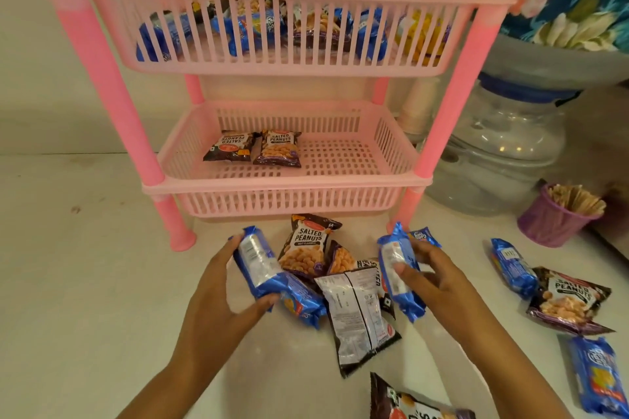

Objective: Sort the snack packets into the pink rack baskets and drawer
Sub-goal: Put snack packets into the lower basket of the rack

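A pink two-tier rack [112, 102] stands on the white counter. Its top basket [272, 65] holds several blue and dark packets. Two salted peanut packets [277, 149] lie in the lower basket [340, 177]. In front of the rack my left hand [218, 289] grips a blue biscuit packet [258, 265], and my right hand [432, 279] grips another blue biscuit packet [394, 269]. Between my hands lies a pile of peanut packets [304, 248], one of them face down [357, 313], plus another blue packet [303, 303].
More packets lie at the right: a blue one [512, 265], a salted peanuts one [568, 299], another blue one [599, 374], and a dark one [408, 405] at the bottom edge. A purple cup of sticks [551, 221] and a clear water jar [503, 146] stand right of the rack.
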`<state>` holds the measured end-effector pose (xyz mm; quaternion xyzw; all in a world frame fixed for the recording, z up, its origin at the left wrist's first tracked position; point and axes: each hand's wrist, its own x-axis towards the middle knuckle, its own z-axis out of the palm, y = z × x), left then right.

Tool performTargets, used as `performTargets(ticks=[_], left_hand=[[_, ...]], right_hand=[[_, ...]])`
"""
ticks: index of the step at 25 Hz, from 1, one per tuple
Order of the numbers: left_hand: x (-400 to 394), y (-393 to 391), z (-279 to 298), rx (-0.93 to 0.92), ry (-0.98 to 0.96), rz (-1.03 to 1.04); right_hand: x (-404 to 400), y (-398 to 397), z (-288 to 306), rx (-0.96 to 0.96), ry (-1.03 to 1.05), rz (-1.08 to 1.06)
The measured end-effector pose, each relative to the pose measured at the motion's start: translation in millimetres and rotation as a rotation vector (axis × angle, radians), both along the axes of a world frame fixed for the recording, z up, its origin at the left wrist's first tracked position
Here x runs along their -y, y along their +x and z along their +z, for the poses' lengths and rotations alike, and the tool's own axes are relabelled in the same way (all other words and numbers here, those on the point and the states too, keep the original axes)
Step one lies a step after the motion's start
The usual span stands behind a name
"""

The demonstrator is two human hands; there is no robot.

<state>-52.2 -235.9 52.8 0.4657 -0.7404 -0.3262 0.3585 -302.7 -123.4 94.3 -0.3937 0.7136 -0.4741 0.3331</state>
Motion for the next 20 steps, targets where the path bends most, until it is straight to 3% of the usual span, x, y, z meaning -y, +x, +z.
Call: performTargets(ticks=[3, 8, 11, 16, 20], left_hand=[[30.1, -29.3, 32.9, 0.06, -0.139, -0.076], [109.4, -98.5, 72.7, 0.103, -0.382, -0.143], [161.8, -133.3, 72.7, 0.076, -0.26, -0.13], [235.8, -172.8, 58.2, 0.408, -0.287, -0.338], [271.5, -194.7, 39.5, 0.524, -0.223, -0.342]], right_hand=[[52.0, 1.9, 21.2, -0.024, -0.16, 0.036], [165.5, -14.0, 40.4, -0.044, -0.313, -0.1], [223.8, -32.5, 36.9, -0.105, -0.246, -0.134], [285.4, -63.1, 20.0, -0.317, 0.005, -0.034], [312.6, -78.4, 11.7, -0.469, 0.173, 0.014]])
